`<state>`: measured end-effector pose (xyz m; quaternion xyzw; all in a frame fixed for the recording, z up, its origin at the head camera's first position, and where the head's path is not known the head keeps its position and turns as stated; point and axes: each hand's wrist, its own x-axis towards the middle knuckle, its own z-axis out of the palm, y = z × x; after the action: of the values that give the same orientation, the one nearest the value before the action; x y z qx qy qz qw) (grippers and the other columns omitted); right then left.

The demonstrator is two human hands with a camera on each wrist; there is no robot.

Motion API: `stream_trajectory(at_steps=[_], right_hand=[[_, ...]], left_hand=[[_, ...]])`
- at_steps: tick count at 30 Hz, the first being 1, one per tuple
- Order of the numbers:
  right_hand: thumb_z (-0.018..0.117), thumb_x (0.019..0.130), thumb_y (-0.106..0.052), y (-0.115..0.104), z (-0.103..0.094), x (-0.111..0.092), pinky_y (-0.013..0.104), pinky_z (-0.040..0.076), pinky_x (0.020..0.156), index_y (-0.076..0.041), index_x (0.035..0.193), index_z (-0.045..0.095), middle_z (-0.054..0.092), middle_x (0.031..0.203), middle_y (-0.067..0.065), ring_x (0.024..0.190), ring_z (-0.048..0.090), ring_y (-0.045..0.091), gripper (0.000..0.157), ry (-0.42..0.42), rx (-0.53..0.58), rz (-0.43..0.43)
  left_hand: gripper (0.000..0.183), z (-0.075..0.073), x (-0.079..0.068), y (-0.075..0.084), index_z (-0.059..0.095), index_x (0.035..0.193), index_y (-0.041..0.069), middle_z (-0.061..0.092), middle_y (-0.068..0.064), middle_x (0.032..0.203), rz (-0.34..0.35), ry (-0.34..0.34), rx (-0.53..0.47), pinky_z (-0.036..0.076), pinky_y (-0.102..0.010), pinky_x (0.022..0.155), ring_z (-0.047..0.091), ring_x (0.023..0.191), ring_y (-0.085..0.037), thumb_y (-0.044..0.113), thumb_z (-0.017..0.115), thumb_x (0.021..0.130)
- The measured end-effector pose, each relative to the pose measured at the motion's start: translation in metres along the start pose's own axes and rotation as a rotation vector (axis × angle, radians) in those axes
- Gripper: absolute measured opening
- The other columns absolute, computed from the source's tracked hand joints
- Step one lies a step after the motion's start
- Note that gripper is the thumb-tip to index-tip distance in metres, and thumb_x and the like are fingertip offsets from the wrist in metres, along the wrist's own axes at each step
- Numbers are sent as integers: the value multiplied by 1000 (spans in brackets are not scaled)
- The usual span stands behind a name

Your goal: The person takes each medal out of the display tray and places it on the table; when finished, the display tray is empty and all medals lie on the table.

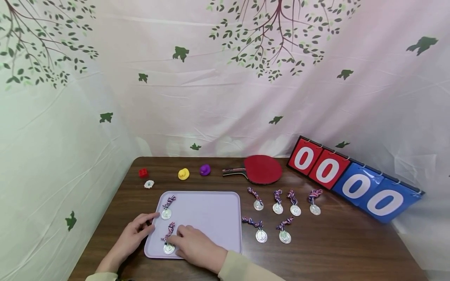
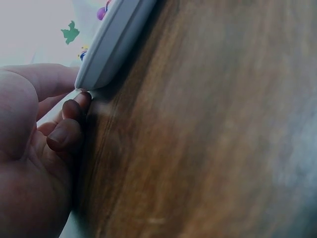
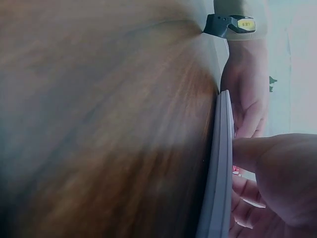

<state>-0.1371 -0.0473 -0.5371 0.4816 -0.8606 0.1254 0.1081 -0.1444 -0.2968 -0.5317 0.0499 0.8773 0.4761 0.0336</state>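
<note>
On the lilac tray (image 1: 207, 222) lie two silver medals with knotted red, white and blue ribbons. The upper medal (image 1: 166, 214) rests near the tray's left rim. At the lower medal (image 1: 169, 248), my right hand (image 1: 197, 244) has its thumb and index finger about the disc and ribbon; the right wrist view shows a bit of red and white between thumb and fingers. My left hand (image 1: 135, 232) grips the tray's left rim. In the left wrist view, one finger of the left hand (image 2: 34, 124) lies over the rim, with other fingertips curled below.
Right of the tray lie several more medals (image 1: 277, 208). Behind it are a red toy brick (image 1: 143, 173), a small white piece (image 1: 149, 184), a yellow duck (image 1: 183, 174), a purple duck (image 1: 205, 169) and a table tennis paddle (image 1: 263, 169). A flip scoreboard (image 1: 355, 179) stands at right.
</note>
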Motion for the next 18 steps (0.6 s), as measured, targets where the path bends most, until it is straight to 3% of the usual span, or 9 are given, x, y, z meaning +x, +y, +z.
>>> stream_trajectory(at_steps=[10, 18], right_hand=[[67, 87, -29, -4, 3, 7, 17, 34, 59, -30, 115, 65, 48, 92, -8, 73, 42, 4, 29, -9, -52, 8], [59, 92, -30, -9, 5, 9, 19, 36, 58, -36, 122, 57, 49, 96, -7, 76, 45, 6, 31, -66, -108, -18]], left_hand=[[34, 1, 1, -1, 63, 124, 13, 57, -10, 108, -2, 0, 4, 42, -26, 70, 50, 84, -16, 7, 63, 91], [34, 0, 0, -3, 63, 124, 13, 58, -10, 108, 30, 4, 4, 42, -26, 70, 51, 83, -16, 7, 63, 91]])
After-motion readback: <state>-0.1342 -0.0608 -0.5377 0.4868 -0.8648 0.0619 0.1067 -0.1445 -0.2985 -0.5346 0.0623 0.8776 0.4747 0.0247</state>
